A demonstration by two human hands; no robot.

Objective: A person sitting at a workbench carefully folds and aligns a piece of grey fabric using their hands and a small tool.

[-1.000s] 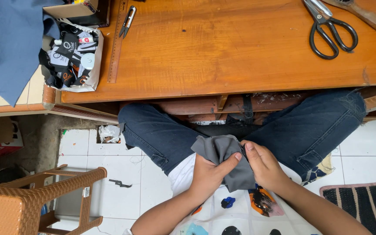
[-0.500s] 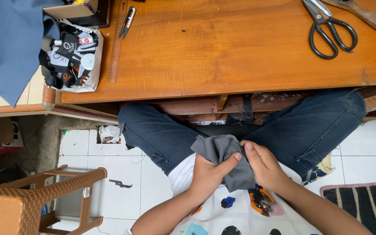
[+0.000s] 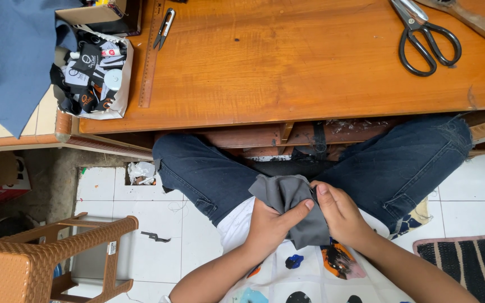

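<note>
Closest to the camera, both hands work a small piece of grey fabric (image 3: pixel 290 205) held in the lap, over a white shirt with coloured blotches. The left hand (image 3: pixel 270 224) has its grip clamped on the cloth, thumb laid across the front of it. The right hand (image 3: pixel 341 216) is pinched shut on the cloth's right edge, fingers curled toward the left hand, the two hands nearly touching. The cloth bunches upward between them and hangs down below the thumbs. Behind the hands, the knees in dark blue jeans (image 3: pixel 209 174) spread apart under the wooden counter (image 3: pixel 287 62). To the left on the tiled floor stands a brown woven-look plastic stool (image 3: pixel 46 255). On the counter, black-handled scissors (image 3: pixel 425 36) lie at the far right, a small thread snipper (image 3: pixel 164 27) beside a wooden ruler (image 3: pixel 151 62) at the left, and a white bag of printed labels (image 3: pixel 94 76) near blue fabric (image 3: pixel 12 56).
</note>
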